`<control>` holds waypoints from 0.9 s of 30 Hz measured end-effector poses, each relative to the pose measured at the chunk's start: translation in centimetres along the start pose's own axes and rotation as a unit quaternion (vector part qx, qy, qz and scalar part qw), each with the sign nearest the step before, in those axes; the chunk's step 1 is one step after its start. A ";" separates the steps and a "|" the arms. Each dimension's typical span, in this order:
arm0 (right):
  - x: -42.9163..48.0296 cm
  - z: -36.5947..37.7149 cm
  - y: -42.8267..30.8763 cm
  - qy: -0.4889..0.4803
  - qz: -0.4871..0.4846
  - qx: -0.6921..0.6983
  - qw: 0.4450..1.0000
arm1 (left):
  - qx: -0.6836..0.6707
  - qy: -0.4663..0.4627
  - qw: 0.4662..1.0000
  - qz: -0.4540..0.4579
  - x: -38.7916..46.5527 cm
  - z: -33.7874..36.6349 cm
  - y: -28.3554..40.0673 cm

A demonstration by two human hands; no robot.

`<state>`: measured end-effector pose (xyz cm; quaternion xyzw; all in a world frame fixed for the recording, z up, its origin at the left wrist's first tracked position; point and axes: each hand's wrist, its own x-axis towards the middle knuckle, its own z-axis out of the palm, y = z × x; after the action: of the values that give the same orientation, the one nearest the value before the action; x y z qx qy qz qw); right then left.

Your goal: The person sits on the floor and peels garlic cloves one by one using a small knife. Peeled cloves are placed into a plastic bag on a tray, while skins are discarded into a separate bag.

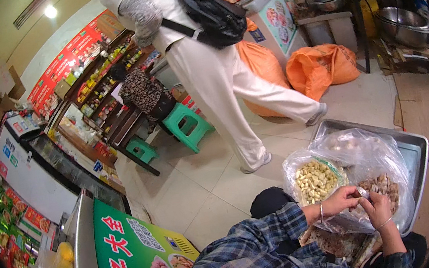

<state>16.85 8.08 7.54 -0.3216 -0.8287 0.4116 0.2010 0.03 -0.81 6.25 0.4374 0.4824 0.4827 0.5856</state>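
Observation:
My left hand point(341, 200) and my right hand point(378, 209) meet above a metal tray point(419, 154), their fingertips pinching a small pale garlic piece point(362, 192). Fingers hide part of it. Left of my hands, a plastic-lined container holds peeled garlic cloves point(315, 180). Just beyond my right hand, unpeeled garlic cloves point(386, 188) lie in a clear plastic bag point(369, 149). Whitish bulbs point(347, 141) show through the plastic farther back. Below my wrists are dry garlic skins point(332, 241).
A person in white point(209, 69) with a black backpack stands just past the tray. Another person sits on a green stool point(188, 125). Orange sacks point(320, 65) rest on the floor by a freezer point(272, 15). A green-fronted cabinet point(132, 252) stands at my left.

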 end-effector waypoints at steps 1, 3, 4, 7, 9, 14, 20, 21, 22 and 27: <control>-0.1 0.0 -0.4 0.001 -0.007 0.003 1.000 | 0.003 -0.001 1.000 0.007 -0.2 0.0 0.1; 0.0 -0.1 -0.7 -0.003 -0.008 0.015 1.000 | 0.012 0.008 1.000 0.008 -0.6 0.0 0.4; 0.0 -0.3 -1.0 -0.007 -0.004 0.025 1.000 | 0.014 0.009 1.000 0.009 -0.6 0.1 0.5; -0.1 -0.1 -0.7 -0.003 -0.016 0.034 0.999 | 0.022 0.011 0.999 0.024 -0.8 0.1 0.9; -0.1 0.1 -0.2 0.004 -0.034 0.016 0.999 | 0.064 0.027 0.997 0.032 -0.7 0.0 0.1; -0.2 0.5 0.7 0.015 -0.079 -0.046 0.996 | 0.164 0.046 0.983 0.071 -0.6 -0.2 0.0; -0.1 0.9 0.6 0.043 -0.097 -0.037 0.994 | 0.186 0.070 0.976 0.091 -0.5 0.2 -0.2; -0.1 1.0 0.7 0.041 -0.097 -0.035 0.994 | 0.205 0.071 0.971 0.100 -0.5 0.2 -0.1; -0.1 1.0 0.7 0.038 -0.097 -0.032 0.994 | 0.223 0.072 0.966 0.110 -0.5 0.2 0.0; 0.0 1.2 -0.1 0.038 -0.100 -0.018 0.994 | 0.229 0.074 0.964 0.110 -1.0 -0.1 0.3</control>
<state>16.13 7.35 6.94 -0.2562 -0.8558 0.3618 0.2667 -0.15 -1.71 6.65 0.5736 0.5708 0.4515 0.3759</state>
